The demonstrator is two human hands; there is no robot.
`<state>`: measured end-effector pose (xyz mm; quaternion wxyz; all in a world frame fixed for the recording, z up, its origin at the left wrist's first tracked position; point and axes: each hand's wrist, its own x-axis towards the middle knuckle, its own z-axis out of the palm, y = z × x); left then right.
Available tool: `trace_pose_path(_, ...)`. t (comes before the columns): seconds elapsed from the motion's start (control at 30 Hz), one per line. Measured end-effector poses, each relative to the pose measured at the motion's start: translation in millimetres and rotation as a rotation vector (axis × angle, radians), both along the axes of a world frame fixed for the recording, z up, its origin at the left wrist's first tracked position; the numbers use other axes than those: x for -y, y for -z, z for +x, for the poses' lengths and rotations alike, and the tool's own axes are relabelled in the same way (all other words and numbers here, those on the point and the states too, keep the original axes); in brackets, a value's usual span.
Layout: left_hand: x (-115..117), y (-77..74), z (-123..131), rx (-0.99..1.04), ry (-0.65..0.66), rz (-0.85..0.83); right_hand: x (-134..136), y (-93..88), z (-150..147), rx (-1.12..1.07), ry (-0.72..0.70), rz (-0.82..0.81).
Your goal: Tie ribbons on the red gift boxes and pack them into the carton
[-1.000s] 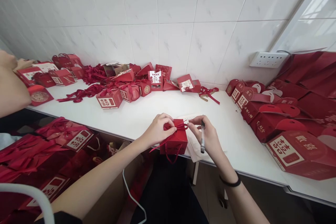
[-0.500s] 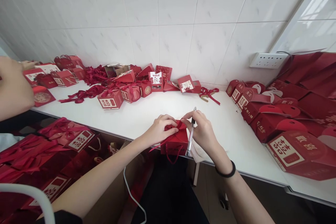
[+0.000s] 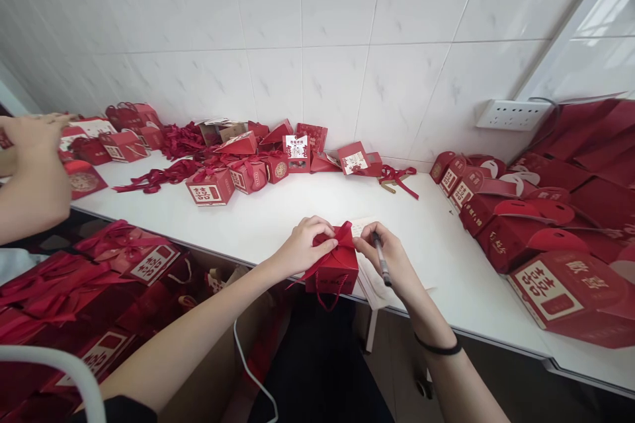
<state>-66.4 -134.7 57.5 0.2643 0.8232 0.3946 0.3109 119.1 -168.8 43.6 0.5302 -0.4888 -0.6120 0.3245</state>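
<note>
A small red gift box (image 3: 333, 277) with a twisted cord handle stands at the near edge of the white table. On its top lies a red ribbon (image 3: 346, 235) looped like a bow. My left hand (image 3: 306, 248) presses thumb and fingers together on the ribbon at the middle of the box top. Just right of the loop, my right hand (image 3: 387, 256) is closed around a pen (image 3: 381, 259), its thumb and fingertip at the ribbon's edge. I cannot tell whether those fingertips grip the ribbon. Paper (image 3: 372, 281) lies partly under my right hand.
Finished-looking red boxes (image 3: 211, 186) and loose ribbons (image 3: 159, 175) line the back. Rows of red boxes (image 3: 550, 291) fill the right side. More beribboned boxes (image 3: 149, 264) stand below at left. Another person's arm (image 3: 37, 178) reaches in at far left.
My right hand has drawn slightly right, and the pen has swung from upright to slanting down right. The ribbon loop now stands more open. The other person's arm has shifted.
</note>
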Motion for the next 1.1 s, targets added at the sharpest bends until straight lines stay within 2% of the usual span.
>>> trace_pose_path(0.17,-1.6,0.6,3.3,-0.005,-0.017,0.021,24.9,-0.9,-6.6,0.024,0.013,0.018)
trace_pose_path(0.3,-2.1,0.4,5.9,-0.04,-0.015,0.02,37.3,0.3,-12.6,0.069,0.095,0.052)
trace_pose_path(0.63,1.4,-7.3,7.3,-0.118,0.042,0.025,44.8,-1.0,-11.0,0.046,0.131,0.011)
trace_pose_path(0.8,3.2,-8.5,8.7,-0.143,0.047,0.024,53.8,-5.7,-9.2,0.082,0.099,-0.07)
trace_pose_path(0.93,3.5,-8.8,8.0,-0.136,0.059,0.034,59.1,-11.4,-8.1,0.044,0.095,-0.065)
trace_pose_path(1.1,6.9,-10.2,7.8,-0.129,0.075,0.003,56.2,-8.7,-7.4,-0.022,0.068,-0.101)
